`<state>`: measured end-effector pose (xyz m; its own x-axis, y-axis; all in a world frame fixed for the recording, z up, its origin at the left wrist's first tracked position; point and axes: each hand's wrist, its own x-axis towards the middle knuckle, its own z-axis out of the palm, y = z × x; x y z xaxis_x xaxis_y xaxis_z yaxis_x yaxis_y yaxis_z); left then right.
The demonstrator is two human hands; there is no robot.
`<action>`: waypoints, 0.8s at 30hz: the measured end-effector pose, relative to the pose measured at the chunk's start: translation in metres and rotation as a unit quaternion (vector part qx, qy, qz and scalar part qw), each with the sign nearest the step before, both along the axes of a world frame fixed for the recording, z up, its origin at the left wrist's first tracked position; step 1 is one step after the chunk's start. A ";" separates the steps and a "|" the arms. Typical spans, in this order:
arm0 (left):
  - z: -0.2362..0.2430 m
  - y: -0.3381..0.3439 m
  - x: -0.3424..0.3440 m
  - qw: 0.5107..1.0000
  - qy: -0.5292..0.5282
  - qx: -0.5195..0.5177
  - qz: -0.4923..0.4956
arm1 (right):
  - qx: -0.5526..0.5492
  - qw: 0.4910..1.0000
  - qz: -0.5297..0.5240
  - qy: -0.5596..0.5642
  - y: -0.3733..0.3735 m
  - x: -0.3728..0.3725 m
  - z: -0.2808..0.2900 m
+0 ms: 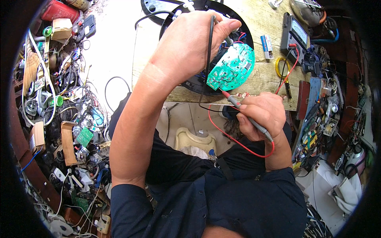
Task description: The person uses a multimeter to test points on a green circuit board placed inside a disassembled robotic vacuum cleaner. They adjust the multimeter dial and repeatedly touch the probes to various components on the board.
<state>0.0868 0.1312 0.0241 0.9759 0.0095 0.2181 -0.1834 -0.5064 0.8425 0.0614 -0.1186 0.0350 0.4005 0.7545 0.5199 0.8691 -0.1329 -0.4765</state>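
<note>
A green circuit board [235, 65] rests tilted over the right side of a round black housing [194, 87] on the wooden bench. My left hand [190, 41] is above the housing, closed on a test probe; its black lead [209, 51] hangs down past the wrist. That probe's tip is hard to see, near the board's upper edge. Between the fingers of my right hand [264, 113] is a red and grey test probe [235, 102], pointed at the board's lower corner. Contact there cannot be told for certain. Its red lead loops below the hand.
An analog multimeter [295, 37] stands at the bench's right, by a small blue-white box [267, 47] and a yellow ring [282, 67]. Piled electronic scraps [85, 137] fill the left; tools and parts crowd the right. A cream plastic stool [194, 139] shows between my legs.
</note>
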 end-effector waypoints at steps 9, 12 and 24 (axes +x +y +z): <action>0.005 0.000 -0.001 1.000 0.031 0.001 0.000 | 0.004 1.000 -0.015 0.002 -0.003 -0.003 -0.005; 0.001 0.000 -0.001 1.000 0.004 -0.013 0.001 | -0.004 1.000 -0.012 -0.006 -0.004 -0.002 -0.003; -0.001 0.000 -0.002 0.999 -0.002 -0.034 -0.007 | 0.004 1.000 -0.009 0.007 -0.005 -0.004 -0.006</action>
